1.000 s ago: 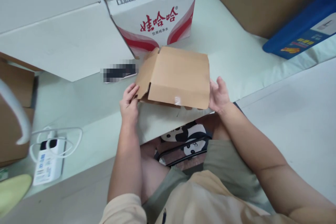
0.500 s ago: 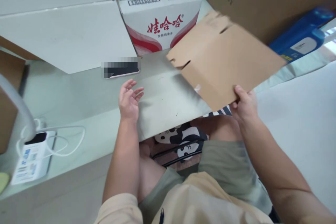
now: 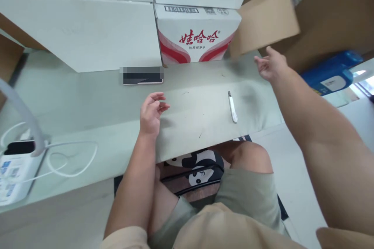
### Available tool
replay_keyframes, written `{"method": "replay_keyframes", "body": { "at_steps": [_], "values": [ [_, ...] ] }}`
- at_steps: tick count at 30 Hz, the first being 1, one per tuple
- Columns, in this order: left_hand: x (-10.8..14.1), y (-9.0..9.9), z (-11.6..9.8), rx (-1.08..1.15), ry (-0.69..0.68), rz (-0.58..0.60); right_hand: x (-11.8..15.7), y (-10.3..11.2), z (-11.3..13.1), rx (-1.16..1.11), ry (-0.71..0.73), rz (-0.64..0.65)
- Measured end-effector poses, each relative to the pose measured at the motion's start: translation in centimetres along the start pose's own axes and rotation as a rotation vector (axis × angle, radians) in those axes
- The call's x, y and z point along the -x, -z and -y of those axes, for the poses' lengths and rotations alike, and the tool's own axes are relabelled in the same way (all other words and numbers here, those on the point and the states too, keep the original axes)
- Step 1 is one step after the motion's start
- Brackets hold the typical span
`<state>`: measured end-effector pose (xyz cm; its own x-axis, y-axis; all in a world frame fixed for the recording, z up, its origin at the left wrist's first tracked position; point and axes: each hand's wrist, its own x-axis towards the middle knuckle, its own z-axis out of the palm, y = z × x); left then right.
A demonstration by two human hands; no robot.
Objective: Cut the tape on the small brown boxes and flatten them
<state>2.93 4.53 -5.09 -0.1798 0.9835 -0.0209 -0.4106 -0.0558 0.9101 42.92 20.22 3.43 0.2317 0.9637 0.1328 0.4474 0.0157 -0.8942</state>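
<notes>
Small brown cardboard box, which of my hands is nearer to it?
Right. In the picture, your right hand is just below the small brown cardboard box, contact unclear; your left hand is farther off, to its lower left.

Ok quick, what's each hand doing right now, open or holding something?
Left hand: open, fingers loosely curled, holding nothing.
Right hand: open, near the small brown box; contact can't be told.
</notes>
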Motion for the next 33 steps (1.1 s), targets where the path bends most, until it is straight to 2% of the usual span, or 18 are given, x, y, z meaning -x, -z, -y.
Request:
{"method": "replay_keyframes", "body": {
  "at_steps": [1, 3, 5, 6, 8, 10, 13, 16, 18, 21, 27, 33],
  "values": [
    [0.0, -0.1, -0.1, 0.014, -0.006, -0.008, -0.5, -1.4, 0.2, 0.004, -0.046, 0.037],
    [0.0, -0.2, -0.5, 0.045, -0.017, -0.024, 0.3, -5.0, 0.5, -0.021, -0.138, 0.073],
    [0.1, -0.3, -0.8, 0.070, -0.013, -0.013, 2.6, -9.4, 1.0, 0.013, -0.101, 0.184],
    [0.1, -0.3, -0.9, 0.073, -0.011, 0.003, 3.9, -11.8, 1.5, 0.071, -0.016, 0.257],
    [0.1, -0.3, -1.1, 0.080, -0.009, 0.029, 5.9, -16.8, 2.9, 0.231, 0.245, 0.419],
    [0.2, -0.2, -1.2, 0.080, -0.007, 0.044, 6.7, -21.8, 4.8, 0.374, 0.464, 0.566],
    [0.4, 0.0, -1.3, 0.083, -0.016, 0.069, 6.5, -28.6, 7.5, 0.554, 0.597, 0.695],
    [0.5, 0.2, -1.6, 0.105, -0.026, 0.089, 6.0, -33.3, 8.7, 0.690, 0.639, 0.789],
    [0.6, 0.5, -2.0, 0.132, -0.031, 0.100, 5.8, -35.0, 8.8, 0.732, 0.671, 0.830],
    [0.8, 0.9, -2.5, 0.167, -0.040, 0.106, 5.4, -36.1, 8.3, 0.746, 0.732, 0.814],
    [0.9, 1.9, -3.1, 0.190, -0.057, 0.096, 4.7, -36.3, 8.4, 0.792, 0.699, 0.793],
    [1.0, 1.9, -3.3, 0.211, -0.051, 0.090, 4.8, -36.2, 8.3, 0.761, 0.646, 0.818]
  ]
}}
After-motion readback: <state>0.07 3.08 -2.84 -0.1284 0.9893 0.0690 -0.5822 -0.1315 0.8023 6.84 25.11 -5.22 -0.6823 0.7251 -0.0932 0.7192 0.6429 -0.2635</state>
